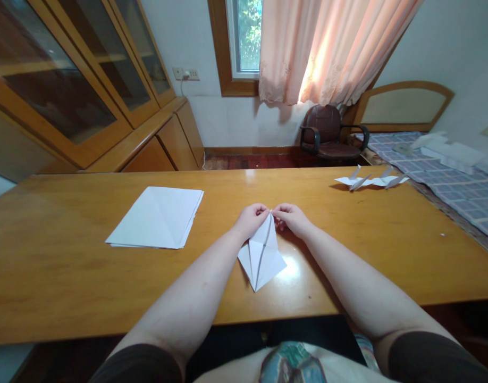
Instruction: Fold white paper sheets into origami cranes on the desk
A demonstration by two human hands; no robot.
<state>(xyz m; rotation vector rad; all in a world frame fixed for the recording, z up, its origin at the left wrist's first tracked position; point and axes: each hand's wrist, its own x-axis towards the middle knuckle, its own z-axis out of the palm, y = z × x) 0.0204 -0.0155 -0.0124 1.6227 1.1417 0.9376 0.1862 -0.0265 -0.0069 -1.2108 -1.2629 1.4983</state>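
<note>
A white folded paper figure [263, 255], kite-shaped with a centre crease, lies on the wooden table [68, 287] in front of me. My left hand [251, 219] and my right hand [291, 217] meet at its far tip, each with fingers pinched closed on the paper's top point. The lower point of the figure faces me and rests flat on the table.
A stack of white paper sheets [158, 217] lies to the left on the table. Finished folded paper shapes [370, 180] sit at the far right edge. Beyond the table stand a dark office chair [327, 135], a bed [451, 175] and wooden cabinets [88, 90].
</note>
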